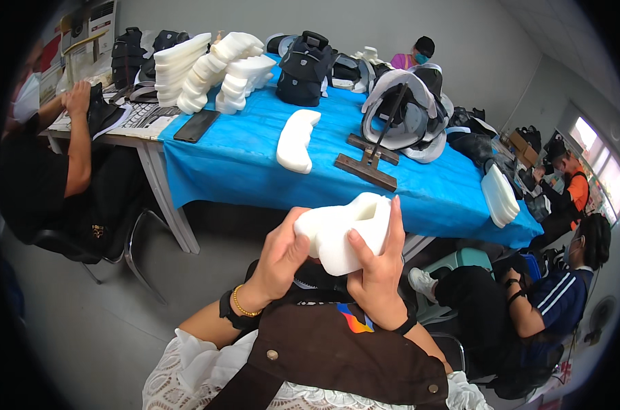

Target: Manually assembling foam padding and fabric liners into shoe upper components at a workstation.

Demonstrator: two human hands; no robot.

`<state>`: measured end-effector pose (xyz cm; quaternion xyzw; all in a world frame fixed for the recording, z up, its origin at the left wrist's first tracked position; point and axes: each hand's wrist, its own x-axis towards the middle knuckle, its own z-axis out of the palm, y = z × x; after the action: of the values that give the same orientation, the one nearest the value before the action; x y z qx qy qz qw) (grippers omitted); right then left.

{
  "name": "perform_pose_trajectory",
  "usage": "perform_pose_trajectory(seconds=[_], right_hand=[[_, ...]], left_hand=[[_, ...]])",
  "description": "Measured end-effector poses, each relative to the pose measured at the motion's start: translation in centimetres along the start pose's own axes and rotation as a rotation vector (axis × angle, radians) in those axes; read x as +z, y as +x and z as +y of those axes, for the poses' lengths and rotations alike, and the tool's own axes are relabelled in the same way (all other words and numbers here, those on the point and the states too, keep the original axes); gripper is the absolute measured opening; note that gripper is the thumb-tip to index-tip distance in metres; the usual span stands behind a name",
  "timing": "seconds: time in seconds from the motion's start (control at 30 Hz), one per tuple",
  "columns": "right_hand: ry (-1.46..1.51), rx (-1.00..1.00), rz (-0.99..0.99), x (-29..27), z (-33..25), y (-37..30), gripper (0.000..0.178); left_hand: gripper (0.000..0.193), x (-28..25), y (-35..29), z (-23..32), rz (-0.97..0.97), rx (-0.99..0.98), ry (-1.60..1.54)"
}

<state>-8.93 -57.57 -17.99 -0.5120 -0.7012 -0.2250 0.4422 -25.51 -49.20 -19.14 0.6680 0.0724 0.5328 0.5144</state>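
Between my two hands, above my lap, is a white foam pad (337, 236), bent so that a hollow shows at its top. My left hand (282, 256) grips its left end, thumb at the near side. My right hand (378, 273) holds the right side, with thumb and fingers pressed on the foam. Another white foam pad (296, 142), wavy along one edge, lies flat on the blue-covered table (245, 160) in front of me. To its right, a dark T-shaped stand (368, 167) rests beside a bundle of grey and black padded pieces (405, 116).
Stacked foam pads (211, 72) and a black phone (197, 126) are at the table's left. A black bag (305, 68) stands behind. More foam pads (501, 195) sit at the right edge. Seated people work at left (43, 164) and right (556, 294); others are farther back.
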Motion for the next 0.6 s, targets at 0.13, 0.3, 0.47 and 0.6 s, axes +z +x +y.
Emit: perform_pose_trajectory(seconds=[0.13, 0.3, 0.47, 0.6], right_hand=[[0.0, -0.015, 0.019, 0.1, -0.3, 0.0, 0.067], [-0.006, -0.039, 0.008, 0.2, -0.5, -0.1, 0.064], [0.049, -0.101, 0.01, 0.4, 0.5, -0.9, 0.063], [0.472, 0.077, -0.035, -1.7, 0.2, -0.4, 0.077]], left_hand=[[0.072, 0.6, -0.3, -0.1, -0.026, 0.078, 0.084], [0.072, 0.5, 0.0, -0.1, 0.011, 0.155, 0.231], [0.063, 0.5, -0.2, -0.4, 0.068, 0.154, 0.287], [0.057, 0.1, -0.4, -0.8, 0.067, 0.191, 0.254]])
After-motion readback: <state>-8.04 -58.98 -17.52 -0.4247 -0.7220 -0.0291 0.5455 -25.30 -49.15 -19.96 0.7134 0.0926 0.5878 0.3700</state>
